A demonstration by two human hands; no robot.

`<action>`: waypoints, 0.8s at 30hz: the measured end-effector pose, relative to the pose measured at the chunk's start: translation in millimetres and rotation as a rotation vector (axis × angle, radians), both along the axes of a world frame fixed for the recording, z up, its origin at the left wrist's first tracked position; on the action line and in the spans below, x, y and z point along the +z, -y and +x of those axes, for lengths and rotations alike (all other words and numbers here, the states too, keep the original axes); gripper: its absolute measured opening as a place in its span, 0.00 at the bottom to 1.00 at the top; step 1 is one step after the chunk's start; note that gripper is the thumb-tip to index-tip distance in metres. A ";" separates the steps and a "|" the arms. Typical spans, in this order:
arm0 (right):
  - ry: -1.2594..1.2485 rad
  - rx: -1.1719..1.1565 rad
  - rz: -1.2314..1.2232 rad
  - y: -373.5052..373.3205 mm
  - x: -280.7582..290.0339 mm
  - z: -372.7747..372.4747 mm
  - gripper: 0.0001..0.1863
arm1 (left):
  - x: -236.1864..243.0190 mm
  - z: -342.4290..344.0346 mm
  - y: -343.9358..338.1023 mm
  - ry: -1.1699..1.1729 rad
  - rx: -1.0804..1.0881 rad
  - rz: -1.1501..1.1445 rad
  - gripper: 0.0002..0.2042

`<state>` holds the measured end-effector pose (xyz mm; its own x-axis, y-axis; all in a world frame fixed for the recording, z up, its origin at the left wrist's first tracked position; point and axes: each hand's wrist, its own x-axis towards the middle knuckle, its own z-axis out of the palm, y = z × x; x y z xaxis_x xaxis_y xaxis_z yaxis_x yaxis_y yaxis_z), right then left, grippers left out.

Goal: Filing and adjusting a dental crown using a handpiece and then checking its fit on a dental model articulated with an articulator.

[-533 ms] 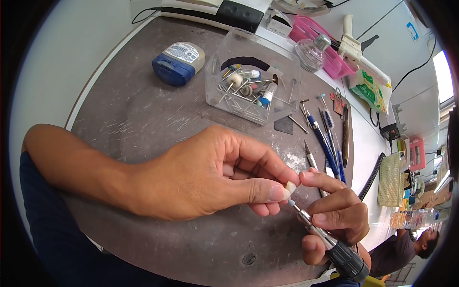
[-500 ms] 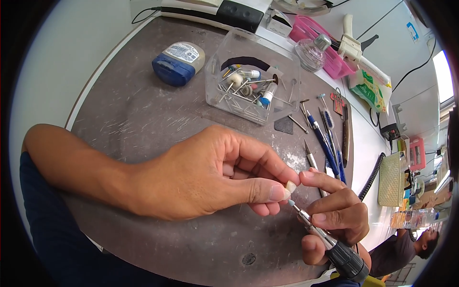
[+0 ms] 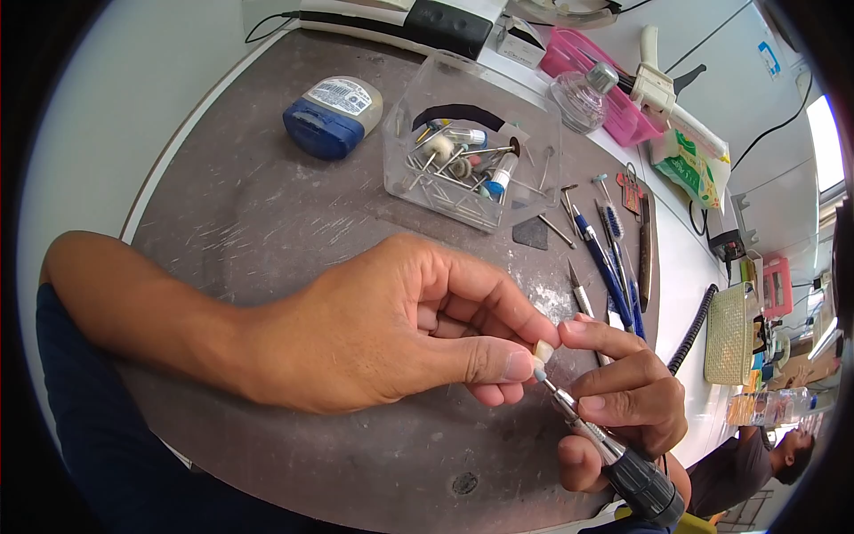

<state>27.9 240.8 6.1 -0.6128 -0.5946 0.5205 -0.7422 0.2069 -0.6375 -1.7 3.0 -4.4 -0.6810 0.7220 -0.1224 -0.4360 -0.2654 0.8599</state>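
Observation:
Between thumb and forefinger, my left hand (image 3: 382,325) pinches a small off-white dental crown (image 3: 543,351) over the work board. My right hand (image 3: 627,387) grips a rotary handpiece (image 3: 614,454) with a dark body and a metal nose, angled up to the left. Its small pale-blue grinding tip (image 3: 539,375) is at the lower edge of the crown, seemingly touching it. The right forefinger reaches up against the left fingertip. Part of the crown is hidden by the left thumb and finger.
Beyond my hands stands a clear plastic box (image 3: 396,169) of burs and polishing wheels, with a blue-capped container (image 3: 329,120) left of it. Pens, brushes and a knife (image 3: 580,289) lie to the right. A glass bottle (image 3: 583,96) and pink basket (image 3: 633,125) are farther back. Another person (image 3: 743,467) sits far right.
The crown has turned slightly between my left fingers, and the grinding tip has shifted a little up and left toward it. Both hands otherwise keep nearly the same place.

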 end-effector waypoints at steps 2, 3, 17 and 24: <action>0.000 -0.007 -0.004 0.7 -0.2 0.6 0.16 | 0.1 -0.5 -0.2 0.001 -0.006 0.002 0.14; -0.001 -0.012 -0.008 0.9 -0.3 0.8 0.16 | 0.2 -0.7 -0.2 0.003 -0.012 0.004 0.14; 0.445 -0.133 -0.384 6.3 -3.8 -2.3 0.22 | 1.3 1.6 -2.4 0.027 0.019 0.034 0.13; 0.555 -0.074 -0.312 24.7 -5.3 -10.7 0.23 | 8.0 3.2 -5.6 -0.030 -0.004 -0.054 0.11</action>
